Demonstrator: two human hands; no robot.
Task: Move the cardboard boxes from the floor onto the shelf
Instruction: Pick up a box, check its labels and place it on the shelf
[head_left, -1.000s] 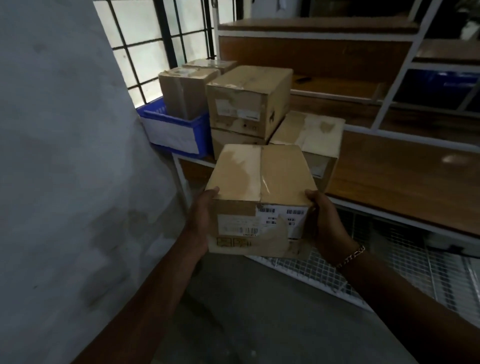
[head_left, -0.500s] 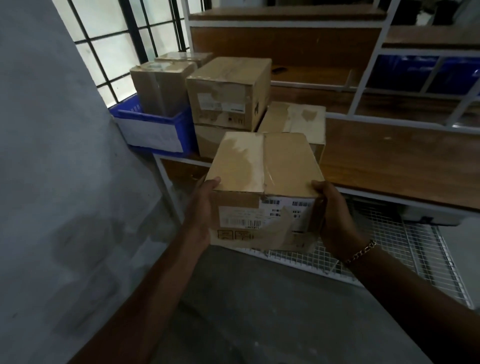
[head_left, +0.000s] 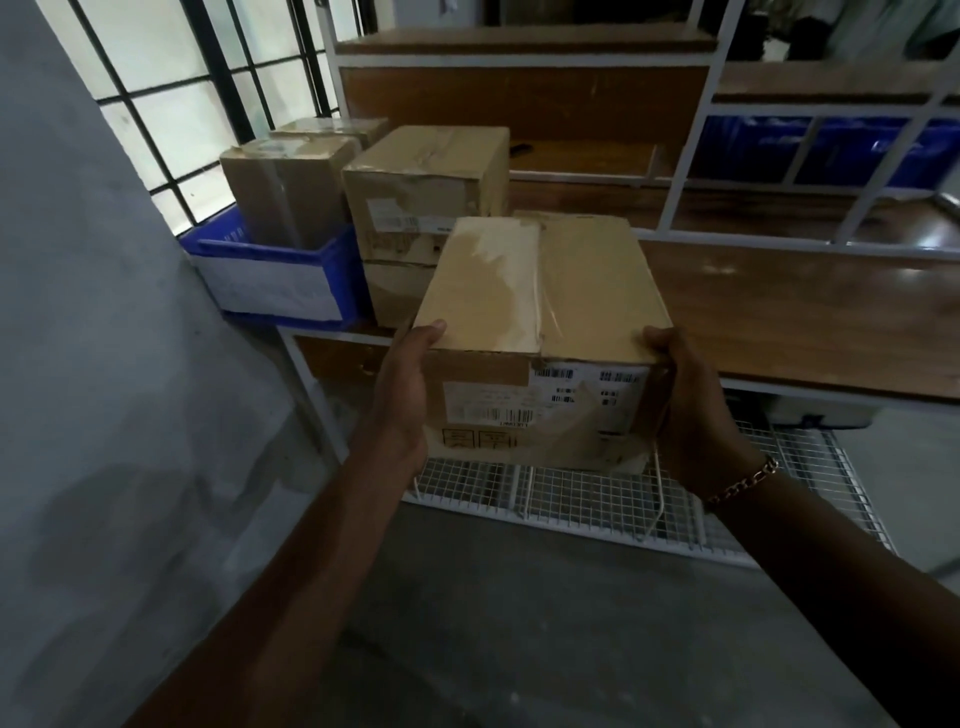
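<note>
A grey concrete floor (head_left: 519, 623) lies nearest, with a grey wall (head_left: 78, 364) running up the left side. Two bare forearms reach forward over it. The left hand (head_left: 402, 395) grips the left side of a cardboard box (head_left: 540, 291), thumb hooked over the near top corner. The right hand (head_left: 691, 410), with a chain bracelet (head_left: 743, 480) at its wrist, grips the right side the same way. The fingers behind the box are hidden.

The box is held level, off the floor, with its labelled face toward the person. It is above a white wire rack (head_left: 597, 499) and at the front edge of the wooden shelf (head_left: 805, 312). Whether its far end rests on the shelf cannot be told.

Just beyond, on the shelf's left end, a top box (head_left: 431, 176) sits on a lower box (head_left: 395, 291). Left of them a blue crate (head_left: 280, 275) holds an upright box (head_left: 288, 192). Farther back are a barred window (head_left: 171, 104) on the left and blue bins (head_left: 857, 150) on the right.
</note>
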